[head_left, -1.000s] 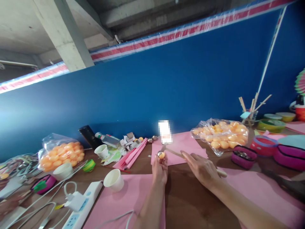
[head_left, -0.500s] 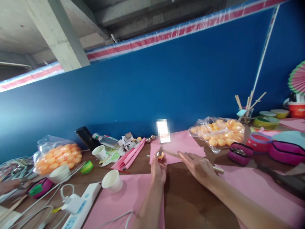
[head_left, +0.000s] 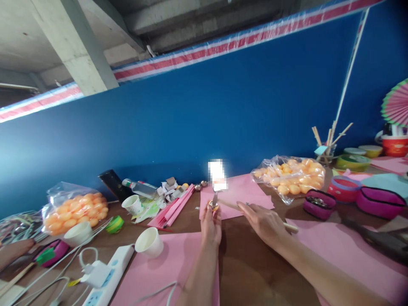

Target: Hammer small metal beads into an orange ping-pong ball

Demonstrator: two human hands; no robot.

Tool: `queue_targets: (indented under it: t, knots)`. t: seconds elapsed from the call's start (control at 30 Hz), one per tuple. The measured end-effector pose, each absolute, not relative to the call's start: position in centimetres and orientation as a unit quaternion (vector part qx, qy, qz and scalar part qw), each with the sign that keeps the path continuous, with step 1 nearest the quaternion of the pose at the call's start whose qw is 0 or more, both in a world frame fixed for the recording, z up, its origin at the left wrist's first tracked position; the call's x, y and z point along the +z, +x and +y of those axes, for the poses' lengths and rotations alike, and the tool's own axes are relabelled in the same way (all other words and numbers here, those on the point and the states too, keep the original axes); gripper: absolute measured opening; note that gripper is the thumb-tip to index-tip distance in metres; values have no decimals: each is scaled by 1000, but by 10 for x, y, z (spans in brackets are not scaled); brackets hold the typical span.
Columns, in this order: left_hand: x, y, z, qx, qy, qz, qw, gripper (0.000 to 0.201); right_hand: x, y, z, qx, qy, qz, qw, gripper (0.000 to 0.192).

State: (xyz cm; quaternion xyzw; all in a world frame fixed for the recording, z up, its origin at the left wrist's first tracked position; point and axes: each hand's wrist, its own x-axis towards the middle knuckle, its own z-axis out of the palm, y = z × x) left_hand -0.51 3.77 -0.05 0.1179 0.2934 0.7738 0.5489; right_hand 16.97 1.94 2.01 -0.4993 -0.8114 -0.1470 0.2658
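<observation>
Left hand (head_left: 211, 225) pinches small orange ball (head_left: 214, 207), prob. light & thin-shelled, so grip sides gently. Right hand (head_left: 264, 221) closed round wooden stick (head_left: 230, 205), stiff.

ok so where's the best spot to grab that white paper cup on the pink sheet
The white paper cup lies tipped, mouth facing up and left. Probably best to wrap its side wall from above, near the mouth, with the left hand, which is nearer; the power strip crowds its left.

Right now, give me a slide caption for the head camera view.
Left hand holds a small orange ball while right hand grips a wooden stick over a cluttered table.
</observation>
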Motion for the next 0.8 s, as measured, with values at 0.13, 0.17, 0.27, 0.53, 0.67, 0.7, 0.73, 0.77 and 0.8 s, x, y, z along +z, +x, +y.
queue_targets:
  t: [0.13,0.17,0.27,0.53,0.67,0.7,0.73,0.77,0.8]
  knots:
    - [-2,-6,38,764,120,293,562,14,21,171,20,-138,-507,-807,271,34]
    - [-2,-6,38,761,119,295,565,14,22,172,20,-136,-510,-803,278,34]
    - [-1,-6,38,755,108,298,574,12,24,174,21,-133,-515,-794,295,33]
    - [-2,-3,38,757,129,301,565,11,22,171,18,-136,-502,-806,281,33]
    - [-3,-4,39,758,122,300,565,9,21,170,19,-141,-503,-802,290,33]
    - [-2,-5,40,760,117,301,564,8,20,170,19,-139,-505,-800,294,33]
    - [-2,-5,40,761,111,302,563,9,20,170,20,-137,-505,-800,293,33]
    - [-2,-5,40,760,105,305,564,9,19,171,20,-137,-506,-801,289,33]
    - [-1,-6,40,759,99,309,565,10,19,171,21,-138,-506,-803,282,33]
